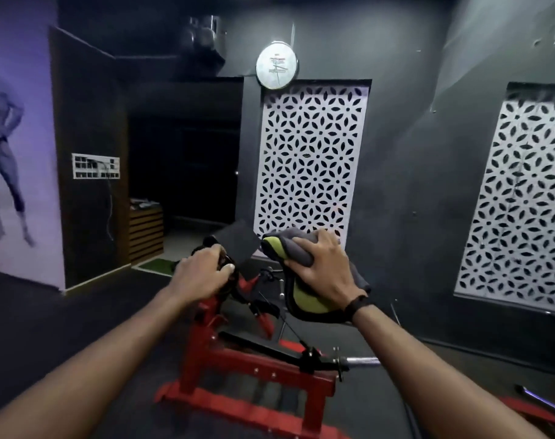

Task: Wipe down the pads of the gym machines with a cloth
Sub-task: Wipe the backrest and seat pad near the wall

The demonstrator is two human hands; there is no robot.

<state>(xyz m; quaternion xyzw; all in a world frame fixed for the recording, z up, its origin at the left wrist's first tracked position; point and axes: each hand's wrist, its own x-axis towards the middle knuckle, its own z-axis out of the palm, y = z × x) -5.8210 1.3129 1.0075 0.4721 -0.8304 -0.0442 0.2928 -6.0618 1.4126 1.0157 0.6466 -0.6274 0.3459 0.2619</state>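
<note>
Right hand [320, 267] spread flat, pressing grey cloth [296, 248] onto yellow-green pad [304, 296] beneath the palm. Left hand [203, 274] clenched around a black grip [219, 245]. Cloth likely soft, light, prone to bunching; best held under a broad palm

No legible text, label, brand, number or sign is present. The round wall clock [277, 65], high above the right hand [320, 267], carries small red and dark print on its face; the characters are too small and blurred to read. The white switch panel [95, 166], up and to the left of the left hand [203, 275], shows no readable marking.
</note>
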